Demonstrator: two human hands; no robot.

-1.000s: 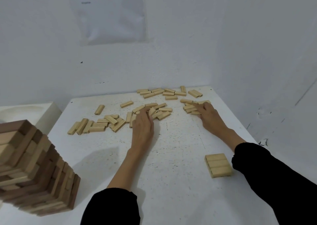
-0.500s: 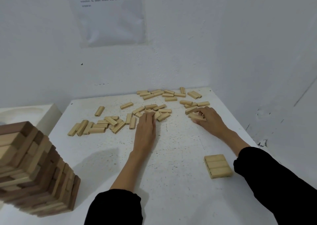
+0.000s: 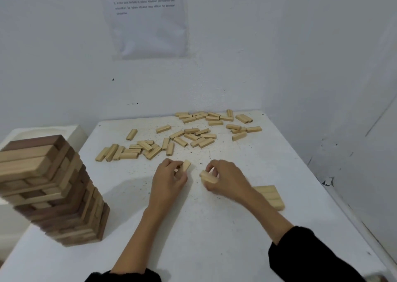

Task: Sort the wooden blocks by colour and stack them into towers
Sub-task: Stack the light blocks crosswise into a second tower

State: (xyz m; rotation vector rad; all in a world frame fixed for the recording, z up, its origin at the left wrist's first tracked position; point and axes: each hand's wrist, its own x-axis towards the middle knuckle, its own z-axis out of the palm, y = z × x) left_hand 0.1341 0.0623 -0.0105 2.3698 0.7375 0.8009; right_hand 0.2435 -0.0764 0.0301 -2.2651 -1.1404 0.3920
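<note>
Several light wooden blocks (image 3: 189, 135) lie scattered across the far half of the white table (image 3: 214, 238). My left hand (image 3: 169, 178) holds one light block (image 3: 186, 165) in its curled fingers at mid-table. My right hand (image 3: 225, 178) grips another light block (image 3: 208, 177), perhaps more than one, just to the right. A flat row of three light blocks (image 3: 270, 197) lies right of my right wrist, partly hidden by it. A tall tower of brown and light blocks (image 3: 53, 193) stands at the near left.
White walls close the table in at the back and right. A paper sheet (image 3: 148, 17) hangs on the back wall. A white ledge (image 3: 43, 131) sits left of the table behind the tower.
Both hands have drawn back from the scattered pile toward me, each now carrying a light block. The camera view has tilted slightly.
</note>
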